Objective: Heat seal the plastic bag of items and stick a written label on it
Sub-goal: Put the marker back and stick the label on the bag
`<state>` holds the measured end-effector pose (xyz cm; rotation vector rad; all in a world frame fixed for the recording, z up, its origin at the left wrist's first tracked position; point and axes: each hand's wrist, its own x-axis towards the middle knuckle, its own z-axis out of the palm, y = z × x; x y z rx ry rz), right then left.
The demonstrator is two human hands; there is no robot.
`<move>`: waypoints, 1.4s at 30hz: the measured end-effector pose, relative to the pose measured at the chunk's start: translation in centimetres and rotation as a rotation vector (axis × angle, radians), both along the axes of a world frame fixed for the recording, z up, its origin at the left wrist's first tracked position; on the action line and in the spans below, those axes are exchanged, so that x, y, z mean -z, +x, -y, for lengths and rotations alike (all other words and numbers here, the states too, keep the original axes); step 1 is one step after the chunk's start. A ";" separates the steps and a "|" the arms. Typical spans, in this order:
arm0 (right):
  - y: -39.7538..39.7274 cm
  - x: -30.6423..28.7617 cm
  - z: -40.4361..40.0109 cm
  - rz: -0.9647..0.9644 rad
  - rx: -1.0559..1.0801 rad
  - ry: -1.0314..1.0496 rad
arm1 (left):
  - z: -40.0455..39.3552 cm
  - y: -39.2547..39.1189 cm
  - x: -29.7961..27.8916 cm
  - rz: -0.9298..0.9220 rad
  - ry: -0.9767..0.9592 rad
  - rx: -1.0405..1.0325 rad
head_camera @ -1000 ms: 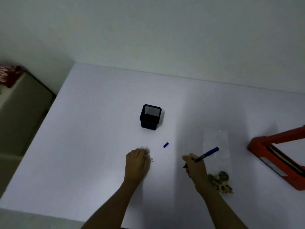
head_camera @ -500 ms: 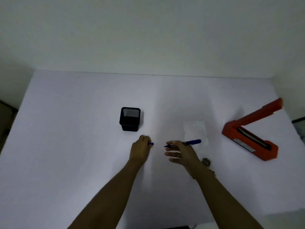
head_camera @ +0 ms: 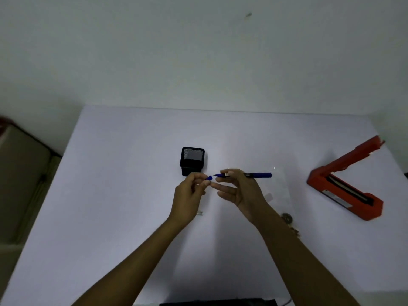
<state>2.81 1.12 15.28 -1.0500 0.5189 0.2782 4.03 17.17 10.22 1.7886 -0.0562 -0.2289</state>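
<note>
Both hands were raised above the white table (head_camera: 114, 206), close together near its middle. The left hand (head_camera: 187, 199) pinched a small blue pen cap (head_camera: 209, 178) between thumb and fingertips, its open end turned toward the pen. The right hand (head_camera: 240, 191) gripped a blue pen (head_camera: 258, 175) between thumb and forefinger, the other fingers loosely spread below it; the pen lay nearly level, its bare tip pointing left at the cap, just apart from it.

On the table beneath and beyond the right hand lay the clear plastic bag (head_camera: 280, 191), flat and hard to make out against the white surface, with small dark round items (head_camera: 287, 217) gathered at its near end beside the right forearm. A small pale label (head_camera: 200, 213) lay on the table just by the left wrist. A black mesh pen holder (head_camera: 192, 160) stood upright behind the hands. Well to the right sat the red heat sealer (head_camera: 344, 191) with its arm lifted open.
</note>
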 end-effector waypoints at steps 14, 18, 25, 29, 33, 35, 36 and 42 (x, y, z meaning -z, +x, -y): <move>-0.3 -4.4 -3.9 0.086 -0.183 -0.255 | -4.3 -0.9 -4.9 0.070 -0.043 -0.019; -0.4 -5.4 -4.7 0.132 -0.228 -0.347 | -5.7 -1.1 -6.7 0.096 -0.059 0.027; -0.4 -6.2 -6.8 0.270 -0.099 -0.163 | -7.6 -0.2 -9.3 0.059 -0.191 -0.047; -0.3 -6.3 -7.7 0.283 -0.032 -0.039 | -7.6 -0.1 -10.5 0.055 -0.242 -0.050; -0.5 -6.2 -7.9 0.279 -0.014 -0.029 | -7.3 -0.3 -11.0 0.056 -0.230 -0.029; -0.7 -5.9 -8.2 0.260 -0.012 -0.032 | -7.6 -0.2 -10.7 0.055 -0.204 -0.011; -0.9 -5.9 -8.3 0.248 -0.025 -0.043 | -7.9 -0.2 -10.6 0.056 -0.181 0.012; -0.5 -5.5 -7.3 0.169 0.010 -0.047 | -10.1 1.2 -9.3 0.031 -0.073 0.094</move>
